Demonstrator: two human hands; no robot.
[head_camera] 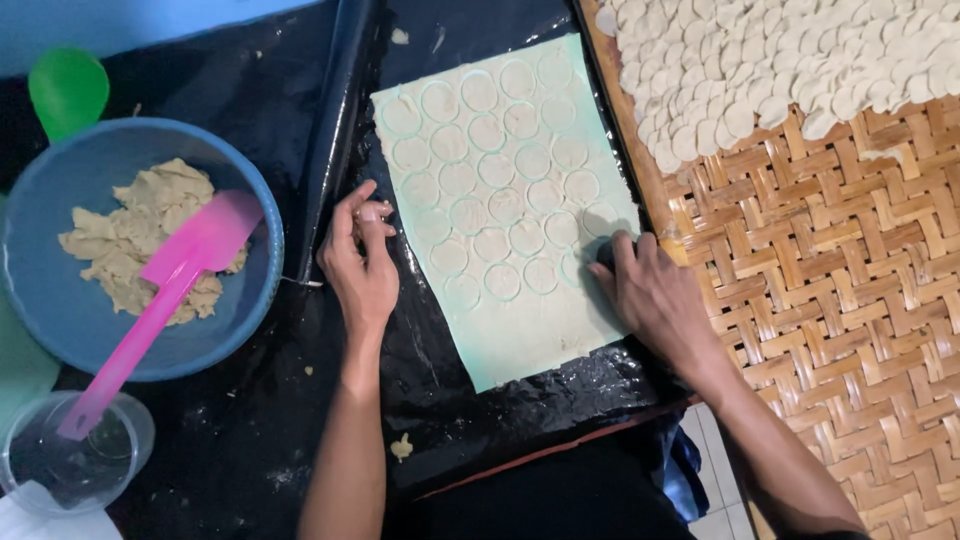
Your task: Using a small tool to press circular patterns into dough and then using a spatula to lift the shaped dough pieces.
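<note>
A thin pale sheet of rolled dough [520, 330] lies on black plastic, scored with several rows of cut circles. My right hand [650, 295] presses a small dark round cutter [604, 252] into the sheet's right edge, fingers closed over it. My left hand [362, 260] rests on the black plastic at the sheet's left edge, fingers curled, holding nothing that I can make out.
A blue bowl [45, 310] at the left holds dough scraps and a pink spatula [170, 290]. A clear cup [75, 455] stands below it, a green lid [68, 90] above. On the right, a woven bamboo tray [850, 290] carries a heap of cut dough rounds [760, 60].
</note>
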